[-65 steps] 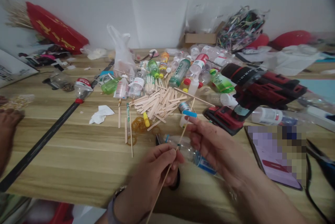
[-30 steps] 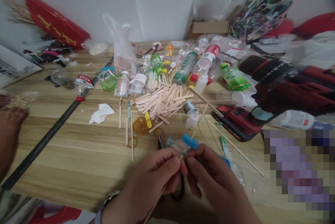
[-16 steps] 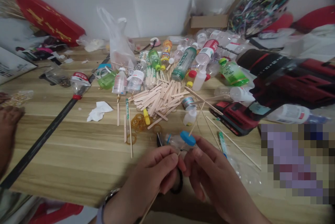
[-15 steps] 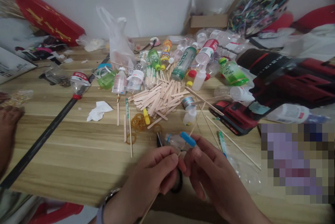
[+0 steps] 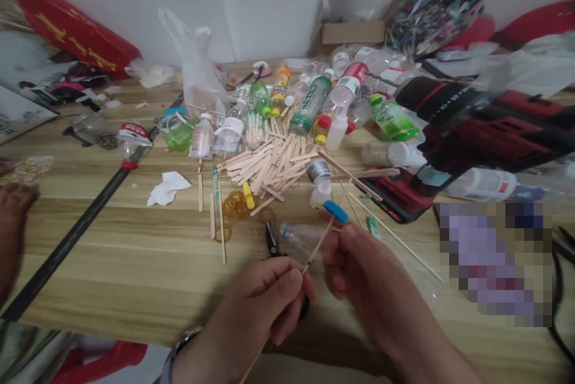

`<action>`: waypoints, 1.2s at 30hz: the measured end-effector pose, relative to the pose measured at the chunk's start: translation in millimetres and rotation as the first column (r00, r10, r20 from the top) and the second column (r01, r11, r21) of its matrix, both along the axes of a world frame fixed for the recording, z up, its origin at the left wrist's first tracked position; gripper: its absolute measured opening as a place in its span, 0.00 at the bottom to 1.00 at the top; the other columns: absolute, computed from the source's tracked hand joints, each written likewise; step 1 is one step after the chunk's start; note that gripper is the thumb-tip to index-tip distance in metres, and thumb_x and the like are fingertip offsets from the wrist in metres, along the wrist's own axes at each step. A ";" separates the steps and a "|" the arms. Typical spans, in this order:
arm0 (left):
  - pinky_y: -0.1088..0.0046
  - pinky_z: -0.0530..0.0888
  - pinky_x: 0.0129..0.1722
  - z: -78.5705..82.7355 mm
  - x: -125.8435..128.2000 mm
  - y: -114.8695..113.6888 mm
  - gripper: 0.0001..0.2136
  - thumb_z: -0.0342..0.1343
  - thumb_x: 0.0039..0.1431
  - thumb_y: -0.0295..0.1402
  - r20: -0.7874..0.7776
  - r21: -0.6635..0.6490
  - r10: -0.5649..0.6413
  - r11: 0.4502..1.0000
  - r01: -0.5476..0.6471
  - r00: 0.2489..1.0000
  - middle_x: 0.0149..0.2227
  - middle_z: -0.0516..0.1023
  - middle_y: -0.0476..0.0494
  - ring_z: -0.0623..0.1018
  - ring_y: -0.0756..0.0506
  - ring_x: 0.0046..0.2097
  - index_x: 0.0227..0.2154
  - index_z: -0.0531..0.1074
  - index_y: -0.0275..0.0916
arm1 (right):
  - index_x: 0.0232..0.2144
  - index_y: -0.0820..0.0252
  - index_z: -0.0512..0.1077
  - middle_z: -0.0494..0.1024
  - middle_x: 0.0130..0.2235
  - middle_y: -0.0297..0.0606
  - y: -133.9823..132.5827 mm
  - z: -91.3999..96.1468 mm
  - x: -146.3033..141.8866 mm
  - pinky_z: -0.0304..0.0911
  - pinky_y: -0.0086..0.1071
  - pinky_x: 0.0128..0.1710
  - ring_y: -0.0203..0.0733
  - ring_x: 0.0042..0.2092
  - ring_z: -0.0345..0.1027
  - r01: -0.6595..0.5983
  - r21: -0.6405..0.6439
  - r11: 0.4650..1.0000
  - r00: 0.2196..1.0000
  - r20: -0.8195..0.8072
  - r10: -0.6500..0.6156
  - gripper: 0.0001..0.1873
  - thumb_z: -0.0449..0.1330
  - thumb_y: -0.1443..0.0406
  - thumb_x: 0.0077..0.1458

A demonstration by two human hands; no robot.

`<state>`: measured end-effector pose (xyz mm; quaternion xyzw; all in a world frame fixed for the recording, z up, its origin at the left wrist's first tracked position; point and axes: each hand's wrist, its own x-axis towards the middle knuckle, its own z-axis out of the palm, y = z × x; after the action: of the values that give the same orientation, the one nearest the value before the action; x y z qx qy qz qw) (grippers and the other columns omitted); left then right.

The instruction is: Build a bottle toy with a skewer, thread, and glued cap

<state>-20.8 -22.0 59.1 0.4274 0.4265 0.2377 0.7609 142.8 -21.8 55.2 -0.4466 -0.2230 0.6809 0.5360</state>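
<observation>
My left hand [image 5: 265, 300] is closed in a pinch on a thin wooden skewer [image 5: 318, 246] that slants up to the right over the table's near edge. A blue bottle cap [image 5: 335, 211] is threaded on the skewer. My right hand [image 5: 359, 264] pinches the cap from below, a little apart from my left hand. Just beyond my fingers a clear plastic bottle [image 5: 299, 236] lies on its side, with black pliers [image 5: 271, 239] beside it.
A pile of flat wooden sticks [image 5: 269, 168], rubber bands [image 5: 233, 204] and several small bottles [image 5: 309, 108] covers the wooden table [image 5: 135, 252]. A red and black cordless drill [image 5: 458, 138] sits at right, a black rod [image 5: 76, 234] at left. Another person's hand [image 5: 13, 222] rests at the far left.
My right hand has slid the blue cap up along the skewer, away from my left hand. The view has shifted slightly.
</observation>
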 end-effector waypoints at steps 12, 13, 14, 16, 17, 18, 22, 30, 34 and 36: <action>0.76 0.48 0.18 1.8 -2.6 -8.5 0.16 0.50 0.64 0.45 -0.012 -0.002 0.030 1.000 -0.030 0.999 0.12 0.59 0.59 0.51 0.55 0.15 0.28 0.68 0.38 | 0.28 0.59 0.71 0.67 0.23 0.29 -20.9 -11.2 -3.8 0.51 0.25 0.22 0.30 0.23 0.53 -0.163 0.142 0.976 0.958 0.257 0.123 0.19 0.67 0.50 0.53; 0.76 0.48 0.18 1.9 -2.6 -8.8 0.16 0.50 0.64 0.45 0.000 -0.002 0.029 1.000 -0.029 1.000 0.12 0.59 0.60 0.50 0.55 0.15 0.28 0.68 0.38 | 0.28 0.59 0.71 0.66 0.22 0.29 -21.1 -10.4 -3.9 0.51 0.25 0.22 0.30 0.23 0.52 -0.173 0.145 0.974 0.954 0.271 0.130 0.19 0.67 0.50 0.54; 0.76 0.48 0.18 2.1 -2.6 -8.9 0.16 0.50 0.64 0.45 0.014 -0.002 0.027 1.000 -0.027 1.000 0.12 0.59 0.60 0.50 0.55 0.15 0.28 0.68 0.38 | 0.27 0.59 0.71 0.66 0.22 0.29 -21.1 -9.4 -4.2 0.51 0.26 0.22 0.31 0.23 0.52 -0.188 0.144 0.972 0.950 0.279 0.142 0.20 0.67 0.50 0.53; 0.76 0.49 0.18 2.5 -2.7 -8.9 0.16 0.50 0.64 0.46 0.037 -0.005 0.022 1.000 -0.021 0.999 0.11 0.59 0.59 0.51 0.55 0.15 0.28 0.68 0.39 | 0.26 0.59 0.70 0.66 0.22 0.29 -20.8 -6.9 -4.9 0.53 0.26 0.23 0.31 0.24 0.54 -0.225 0.127 0.966 0.944 0.275 0.183 0.21 0.67 0.48 0.52; 0.76 0.49 0.18 2.7 -2.7 -9.0 0.16 0.50 0.64 0.46 0.047 -0.013 0.019 1.000 -0.018 0.999 0.11 0.58 0.59 0.50 0.55 0.15 0.27 0.68 0.39 | 0.26 0.59 0.69 0.67 0.23 0.30 -20.5 -5.9 -5.3 0.53 0.26 0.24 0.32 0.25 0.56 -0.238 0.120 0.964 0.943 0.265 0.199 0.22 0.68 0.48 0.52; 0.76 0.48 0.18 2.9 -2.8 -9.0 0.16 0.51 0.64 0.45 0.054 -0.028 0.018 0.999 -0.016 0.998 0.11 0.58 0.60 0.50 0.55 0.15 0.27 0.68 0.39 | 0.26 0.59 0.69 0.68 0.24 0.31 -20.3 -5.2 -5.6 0.54 0.26 0.25 0.33 0.26 0.57 -0.246 0.118 0.962 0.944 0.254 0.210 0.22 0.68 0.48 0.52; 0.76 0.46 0.17 2.6 -2.6 -10.1 0.17 0.52 0.63 0.46 0.085 -0.095 0.022 0.995 -0.014 0.996 0.11 0.56 0.60 0.49 0.55 0.16 0.26 0.67 0.39 | 0.26 0.58 0.68 0.68 0.24 0.30 -21.1 -6.3 -4.6 0.57 0.26 0.28 0.33 0.27 0.59 -0.275 0.123 0.954 0.942 0.232 0.242 0.22 0.66 0.48 0.55; 0.75 0.45 0.17 3.2 1.1 -10.8 0.18 0.55 0.60 0.47 0.173 -0.144 0.011 0.989 0.014 0.985 0.11 0.55 0.59 0.49 0.55 0.16 0.23 0.65 0.39 | 0.28 0.57 0.68 0.66 0.26 0.31 -23.0 -10.4 -2.6 0.55 0.29 0.28 0.36 0.29 0.56 -0.304 0.150 0.941 0.891 0.394 0.225 0.20 0.60 0.48 0.59; 0.74 0.43 0.16 6.1 3.5 -12.1 0.18 0.57 0.58 0.47 0.194 -0.194 0.002 0.980 0.036 0.981 0.12 0.53 0.59 0.48 0.56 0.15 0.22 0.65 0.39 | 0.28 0.56 0.67 0.61 0.23 0.29 -21.9 -5.8 -5.3 0.50 0.28 0.24 0.34 0.25 0.51 -0.293 0.116 0.949 0.887 0.405 0.224 0.21 0.62 0.47 0.56; 0.74 0.43 0.16 5.9 4.0 -13.0 0.18 0.58 0.58 0.48 0.223 -0.228 0.002 0.972 0.050 0.975 0.11 0.52 0.60 0.47 0.56 0.14 0.22 0.66 0.39 | 0.28 0.57 0.67 0.63 0.24 0.29 -22.3 -5.0 -5.9 0.52 0.27 0.25 0.34 0.26 0.53 -0.279 0.124 0.952 0.903 0.372 0.215 0.21 0.62 0.47 0.56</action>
<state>-16.8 -35.0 65.0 0.3115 0.3587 0.2232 0.8512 136.9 -44.1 50.3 -0.4812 -0.4296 0.6296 0.4331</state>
